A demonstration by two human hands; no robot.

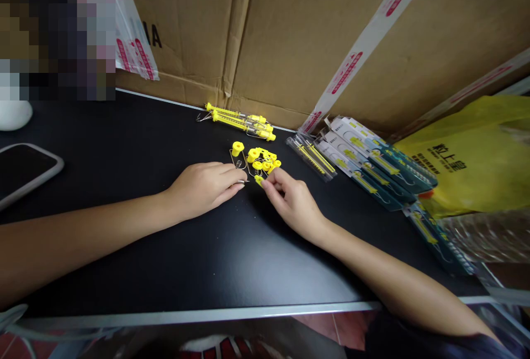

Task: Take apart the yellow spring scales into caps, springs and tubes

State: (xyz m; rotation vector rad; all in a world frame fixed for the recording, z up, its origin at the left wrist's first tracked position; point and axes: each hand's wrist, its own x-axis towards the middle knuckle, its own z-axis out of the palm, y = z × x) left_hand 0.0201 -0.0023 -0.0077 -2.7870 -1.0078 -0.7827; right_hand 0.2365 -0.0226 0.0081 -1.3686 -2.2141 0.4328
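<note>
Small parts (253,156) mid-way along table (165,270); spring scales (232,121) behind them, cardboard box (290,27) behind those. Right of parts: tubes (317,154), packs (376,161), then bag (472,154). Phone (25,168) far left.

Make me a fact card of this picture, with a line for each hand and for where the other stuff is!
Left hand: pinching a thin metal piece
Right hand: pinching a small yellow piece
Just beyond the hands: loose yellow parts, wire springs
Farther back: yellow spring scales
Right side: packages, yellow bag
Left side: phone
Table: black top
Behind: brown cardboard
</note>
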